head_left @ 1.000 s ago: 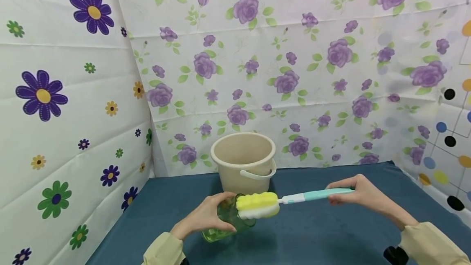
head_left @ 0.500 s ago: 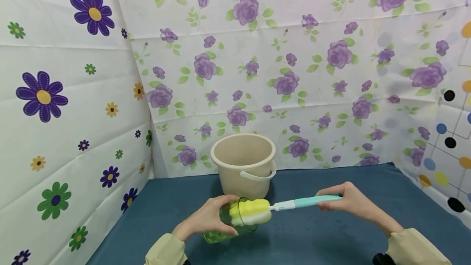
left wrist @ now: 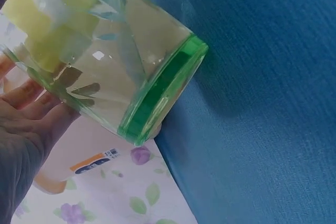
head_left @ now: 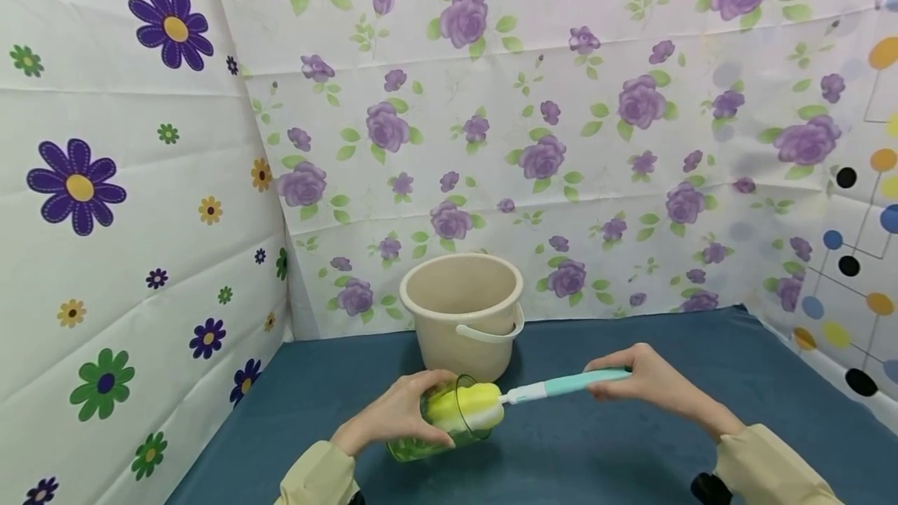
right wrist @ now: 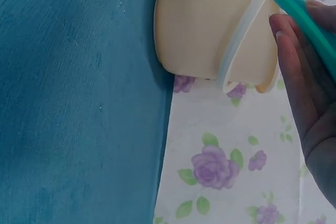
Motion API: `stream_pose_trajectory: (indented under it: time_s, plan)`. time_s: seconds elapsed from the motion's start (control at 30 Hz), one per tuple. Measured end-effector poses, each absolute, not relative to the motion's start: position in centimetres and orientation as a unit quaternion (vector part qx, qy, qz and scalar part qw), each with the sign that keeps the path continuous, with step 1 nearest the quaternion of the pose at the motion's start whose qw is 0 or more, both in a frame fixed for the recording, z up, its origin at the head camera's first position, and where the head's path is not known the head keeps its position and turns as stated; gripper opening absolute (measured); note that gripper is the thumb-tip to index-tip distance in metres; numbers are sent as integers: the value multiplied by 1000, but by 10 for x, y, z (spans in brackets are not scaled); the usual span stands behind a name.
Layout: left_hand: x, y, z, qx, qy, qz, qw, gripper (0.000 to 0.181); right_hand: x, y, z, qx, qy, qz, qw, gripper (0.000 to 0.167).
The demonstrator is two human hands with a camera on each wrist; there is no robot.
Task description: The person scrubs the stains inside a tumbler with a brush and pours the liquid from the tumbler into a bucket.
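The left hand (head_left: pixel 401 415), the right hand (head_left: pixel 641 379) and the bucket (head_left: pixel 443 341) beyond are viewed forward and down from the head. From the left wrist, the green glass (left wrist: pixel 118 69) is framed sideways at close range. From the right wrist, the bucket, shared with the head view, is seen sideways beyond the right hand.

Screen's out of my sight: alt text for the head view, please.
A person's left grip holds a tilted green cup; the right grip holds a sponge brush by its teal handle, the yellow-and-white head partly inside the cup. A beige bucket stands behind on blue cloth.
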State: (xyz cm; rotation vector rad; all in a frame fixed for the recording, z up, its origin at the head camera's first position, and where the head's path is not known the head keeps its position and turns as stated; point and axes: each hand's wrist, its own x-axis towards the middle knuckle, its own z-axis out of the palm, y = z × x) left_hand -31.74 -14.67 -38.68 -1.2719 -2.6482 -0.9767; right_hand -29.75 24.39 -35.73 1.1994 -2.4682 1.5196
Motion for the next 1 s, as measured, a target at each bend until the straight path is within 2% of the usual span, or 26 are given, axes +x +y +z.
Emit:
stream_pose_trajectory:
  time_s: [0.33,0.8,1.0]
  plan:
    - [-318,-147,-387,-409,-858,-309,14,81,-307,232,-367,400,-776,487,-10,21]
    - [-318,-149,-388,-411,-856,-313,29,80,-307,227,-370,394,-788,473,17,20]
    - [-318,-149,-388,-418,-852,-315,28,80,-307,222,-370,393,-786,477,0,20]
